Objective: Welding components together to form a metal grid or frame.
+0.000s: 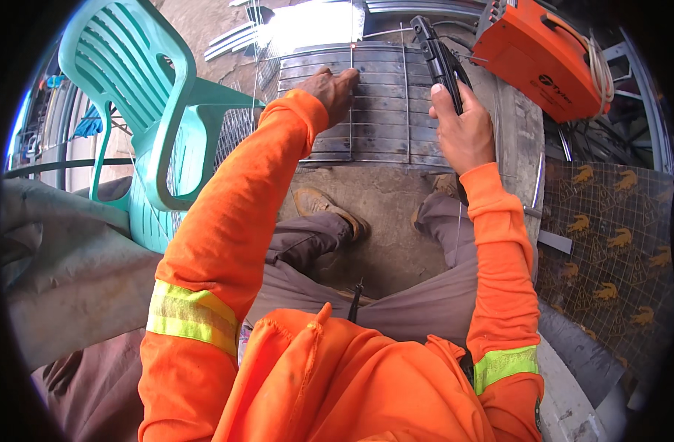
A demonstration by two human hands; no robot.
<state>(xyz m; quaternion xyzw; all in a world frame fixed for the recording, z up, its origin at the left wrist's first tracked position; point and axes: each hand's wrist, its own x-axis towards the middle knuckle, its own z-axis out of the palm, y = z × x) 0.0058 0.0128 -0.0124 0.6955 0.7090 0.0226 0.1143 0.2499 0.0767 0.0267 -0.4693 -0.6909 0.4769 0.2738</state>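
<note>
My right hand [464, 127] is closed around the black handle of a welding electrode holder [441, 65], held upright over the right side of a metal grid. The grid [381, 110] has several thin bars running sideways, crossed by upright rods, over a dark scorched metal surface. My left hand [330, 90] rests at the grid's upper left part, fingers curled at a thin metal rod [352, 132]; the fingertips are partly hidden. A small red glow shows on that rod near the grid's far edge.
A green plastic chair [131, 81] stands at the left, with grey cloth [72, 258] below it. An orange welding machine [547, 59] with a coiled cable sits at the far right. Metal strips [234, 40] lie beyond the grid. A dark patterned board [609, 243] is at the right.
</note>
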